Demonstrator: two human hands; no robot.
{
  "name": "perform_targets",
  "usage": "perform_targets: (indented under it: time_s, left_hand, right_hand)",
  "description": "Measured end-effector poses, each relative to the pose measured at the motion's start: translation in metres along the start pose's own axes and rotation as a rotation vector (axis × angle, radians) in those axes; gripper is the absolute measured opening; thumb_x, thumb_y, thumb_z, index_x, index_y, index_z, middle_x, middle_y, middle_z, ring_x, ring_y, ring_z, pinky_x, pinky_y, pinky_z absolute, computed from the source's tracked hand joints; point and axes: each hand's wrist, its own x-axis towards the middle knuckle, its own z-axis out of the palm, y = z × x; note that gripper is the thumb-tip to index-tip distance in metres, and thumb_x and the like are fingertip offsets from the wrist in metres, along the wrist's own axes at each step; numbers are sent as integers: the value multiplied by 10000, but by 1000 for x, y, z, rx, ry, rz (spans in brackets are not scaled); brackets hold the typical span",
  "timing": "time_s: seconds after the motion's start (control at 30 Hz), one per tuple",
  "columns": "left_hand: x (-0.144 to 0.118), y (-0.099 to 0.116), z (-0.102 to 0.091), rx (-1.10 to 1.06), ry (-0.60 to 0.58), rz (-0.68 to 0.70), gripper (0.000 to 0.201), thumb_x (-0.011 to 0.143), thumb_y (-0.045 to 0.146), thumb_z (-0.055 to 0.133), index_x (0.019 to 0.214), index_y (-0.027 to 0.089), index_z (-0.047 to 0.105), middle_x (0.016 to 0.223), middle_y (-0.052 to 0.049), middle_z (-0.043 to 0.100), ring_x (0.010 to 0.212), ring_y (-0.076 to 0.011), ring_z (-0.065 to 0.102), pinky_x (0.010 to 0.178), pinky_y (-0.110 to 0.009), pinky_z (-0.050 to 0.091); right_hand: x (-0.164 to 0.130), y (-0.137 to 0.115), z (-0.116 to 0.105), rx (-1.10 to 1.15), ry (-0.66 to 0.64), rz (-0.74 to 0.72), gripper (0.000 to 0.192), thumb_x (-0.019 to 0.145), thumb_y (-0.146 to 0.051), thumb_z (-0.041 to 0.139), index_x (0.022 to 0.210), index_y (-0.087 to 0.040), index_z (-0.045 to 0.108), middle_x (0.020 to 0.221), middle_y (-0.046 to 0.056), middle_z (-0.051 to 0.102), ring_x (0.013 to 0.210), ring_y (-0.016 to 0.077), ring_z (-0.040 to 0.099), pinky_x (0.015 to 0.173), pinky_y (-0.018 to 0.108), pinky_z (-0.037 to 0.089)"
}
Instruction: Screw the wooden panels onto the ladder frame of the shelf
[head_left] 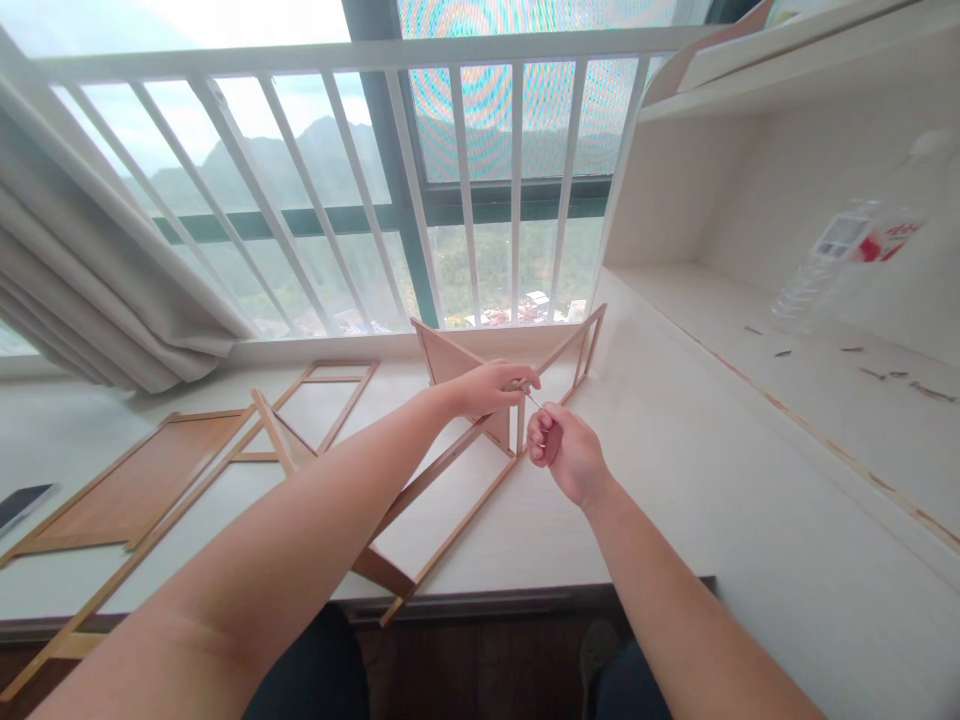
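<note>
An open wooden frame (450,545) with slim brown bars and inset panels (450,355) stands on the white surface in front of me. My left hand (491,388) is closed over its upper bar, fingers curled near a joint where something small and metallic shows. Just to the right, my right hand (564,447) is closed in a fist around a thin metal rod (533,400). The rod's far end reaches up to my left fingertips; its exact kind is too small to make out.
More wooden frame parts (150,470) lie on the left. A dark flat device (26,505) rests at the left edge. On the right shelf are a clear plastic bottle (840,245) and several small dark bits (896,375). White railings (517,200) and a grey curtain (97,220) border the window.
</note>
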Motion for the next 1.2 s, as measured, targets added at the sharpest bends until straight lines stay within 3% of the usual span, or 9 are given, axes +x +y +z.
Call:
perform_targets:
  time_s: [0.23,0.43,0.57,0.7,0.8,0.93,1.2]
  left_hand:
    - [0,-5,2,4,6,4,369,914,339,517,1264,307,630,1092,-36,629,1137,-232,562,1042,-393,438]
    - [0,-3,1,9,22,14,363,898,333,533,1240,296,647,1078,-33,647,1100,-227,580,993,-367,473]
    - [0,0,0,4,28,5,361,885,318,540,1227,287,651,1064,-36,661,1108,-233,580,982,-360,477]
    - [0,2,0,9,21,5,360,887,321,535,1227,284,648,1070,-40,673,1140,-243,565,998,-365,467]
    - [0,2,0,15,16,16,356,888,312,531,1224,282,644,1063,-37,676,1154,-246,557,1013,-370,459]
    - [1,1,0,15,11,26,337,900,309,516,1215,279,634,1067,-33,670,1168,-244,546,1038,-384,439]
    - [-1,3,-1,15,7,11,347,902,315,508,1224,280,632,1086,-34,657,1169,-238,539,1044,-386,429]
  right_hand:
    - [3,1,-3,-118,28,-55,346,834,-446,632,663,-228,425,550,-36,529,426,112,469,395,232,325]
    - [7,2,-11,-290,160,-160,295,834,-437,642,698,-223,493,559,-35,555,428,106,470,381,217,326]
    - [8,5,-18,-539,237,-303,279,904,-435,577,725,-227,530,600,-30,584,453,107,484,403,219,334]
    - [3,8,-20,-781,247,-470,275,966,-428,526,770,-238,562,630,-30,589,520,123,502,518,244,380]
    - [-1,8,-18,-888,252,-566,242,969,-410,541,792,-252,587,622,-32,561,543,143,476,562,266,346]
    - [-3,6,-13,-980,286,-641,187,960,-357,550,805,-272,610,599,-30,502,547,167,431,592,287,297]
    - [-3,2,-12,-1022,307,-673,204,983,-405,527,884,-294,667,741,28,589,677,203,482,656,293,315]
